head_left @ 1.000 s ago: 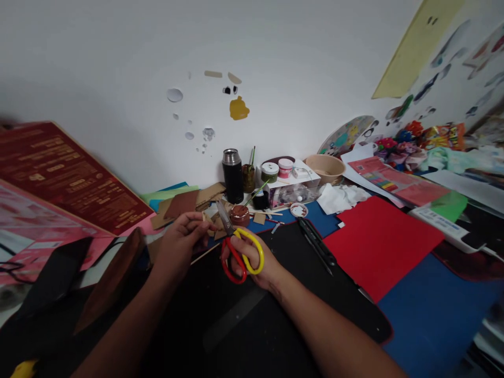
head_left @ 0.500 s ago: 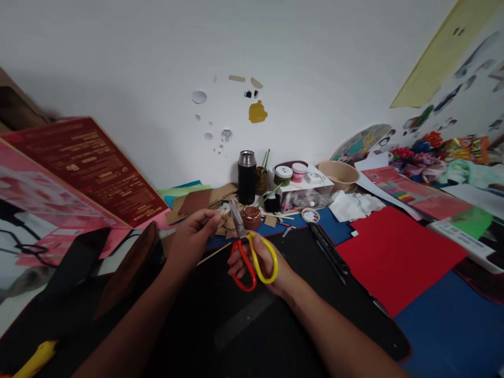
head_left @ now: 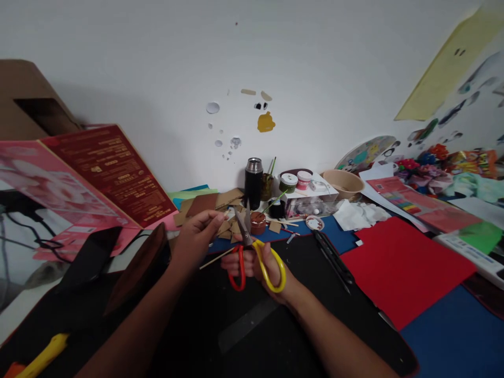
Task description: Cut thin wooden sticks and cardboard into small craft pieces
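Scissors with metal blades, one red plastic loop and one yellow (head_left: pixel 247 240), just changed most: half a second ago the blades looked closed together, now they're spread in a clear V and your loops stand wider apart. Meaning: nothing visible is being cut this instant; no material shows clearly between the blades.

Your right hand (head_left: pixel 252 265) has the scissors, thumb at the yellow loop, fingers loosely spread around the red one, held above the flat black mat (head_left: pixel 189 325). Your left hand (head_left: pixel 200 231) is just beside the blades, thumb and fingers drawn near each other like a pinch (can't tell if anything small is in there).

Beyond the blades: round reddish-brown jar (head_left: pixel 258 223), loose tan cardboard scraps (head_left: pixel 226 227). Thin pale wooden stick (head_left: pixel 216 259) lies between your hands. View swung left too, so more of the brown cardboard box (head_left: pixel 35 84) shows.
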{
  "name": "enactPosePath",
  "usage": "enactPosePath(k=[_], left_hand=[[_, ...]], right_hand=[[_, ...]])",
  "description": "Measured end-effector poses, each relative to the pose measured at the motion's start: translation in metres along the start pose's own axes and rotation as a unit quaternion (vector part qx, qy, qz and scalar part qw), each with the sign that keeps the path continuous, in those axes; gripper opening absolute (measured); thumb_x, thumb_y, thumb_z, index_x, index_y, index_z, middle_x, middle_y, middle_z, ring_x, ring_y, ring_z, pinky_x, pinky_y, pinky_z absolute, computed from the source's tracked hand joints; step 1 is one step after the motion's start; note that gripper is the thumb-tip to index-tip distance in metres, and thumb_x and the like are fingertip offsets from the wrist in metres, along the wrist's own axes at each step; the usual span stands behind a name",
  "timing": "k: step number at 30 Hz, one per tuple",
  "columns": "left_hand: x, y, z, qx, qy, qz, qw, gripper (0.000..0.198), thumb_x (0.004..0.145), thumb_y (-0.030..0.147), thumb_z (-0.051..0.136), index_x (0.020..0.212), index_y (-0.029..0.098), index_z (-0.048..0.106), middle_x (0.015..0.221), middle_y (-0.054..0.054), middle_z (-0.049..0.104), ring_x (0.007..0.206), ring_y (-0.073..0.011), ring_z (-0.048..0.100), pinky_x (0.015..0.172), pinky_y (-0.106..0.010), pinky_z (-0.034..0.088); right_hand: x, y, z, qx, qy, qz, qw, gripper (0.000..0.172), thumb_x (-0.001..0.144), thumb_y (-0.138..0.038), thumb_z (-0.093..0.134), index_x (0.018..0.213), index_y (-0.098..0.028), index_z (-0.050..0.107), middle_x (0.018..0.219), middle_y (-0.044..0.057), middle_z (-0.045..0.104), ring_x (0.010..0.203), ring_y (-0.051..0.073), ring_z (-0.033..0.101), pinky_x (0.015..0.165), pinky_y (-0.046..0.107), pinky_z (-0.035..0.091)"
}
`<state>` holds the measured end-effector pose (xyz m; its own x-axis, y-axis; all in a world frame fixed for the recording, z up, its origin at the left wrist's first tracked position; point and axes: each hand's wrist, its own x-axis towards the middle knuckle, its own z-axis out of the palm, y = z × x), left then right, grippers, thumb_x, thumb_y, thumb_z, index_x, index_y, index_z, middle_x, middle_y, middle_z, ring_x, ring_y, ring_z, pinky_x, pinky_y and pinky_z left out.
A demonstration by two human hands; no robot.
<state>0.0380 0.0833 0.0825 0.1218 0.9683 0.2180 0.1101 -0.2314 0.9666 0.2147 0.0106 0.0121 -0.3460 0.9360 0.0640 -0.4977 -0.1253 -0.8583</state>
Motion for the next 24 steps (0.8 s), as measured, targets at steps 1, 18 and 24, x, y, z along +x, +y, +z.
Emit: enactPosePath(k=[1, 18, 24], left_hand=[[0.0, 0.0, 0.0, 0.002, -0.002, 0.001, 1.0, 0.036, 0.08, 0.055, 0.074, 0.08, 0.019, 0.074, 0.054, 0.004, 0.048, 0.049, -0.0118, 0.038, 0.045, -0.022, 0.026], [-0.007, 0.005, 0.004, 0.192, -0.084, 0.085, 0.974, 0.03, 0.093, 0.043, 0.056, 0.08, 0.02, 0.07, 0.07, 0.001, 0.067, 0.067, -0.0148, 0.059, 0.062, -0.026, 0.043], [-0.007, 0.005, -0.002, 0.248, -0.095, 0.112, 0.958, 0.028, 0.097, 0.041, 0.056, 0.09, 0.022, 0.075, 0.082, 0.001, 0.076, 0.075, -0.0162, 0.067, 0.066, -0.027, 0.046]], right_hand=[[0.001, 0.001, -0.001, 0.0, -0.007, 0.003, 1.0, 0.087, 0.083, -0.086, 0.056, 0.14, -0.021, 0.052, 0.108, 0.018, 0.075, 0.097, 0.03, 0.076, 0.084, 0.045, 0.058], [-0.001, 0.0, 0.01, -0.18, 0.106, -0.038, 0.977, 0.054, 0.089, -0.066, 0.066, 0.112, -0.017, 0.062, 0.064, -0.006, 0.055, 0.041, 0.008, 0.047, 0.038, 0.019, 0.037], [-0.002, -0.002, 0.01, -0.223, 0.116, -0.03, 0.967, 0.049, 0.091, -0.062, 0.065, 0.111, -0.018, 0.064, 0.064, -0.006, 0.051, 0.042, 0.007, 0.045, 0.039, 0.018, 0.035]])
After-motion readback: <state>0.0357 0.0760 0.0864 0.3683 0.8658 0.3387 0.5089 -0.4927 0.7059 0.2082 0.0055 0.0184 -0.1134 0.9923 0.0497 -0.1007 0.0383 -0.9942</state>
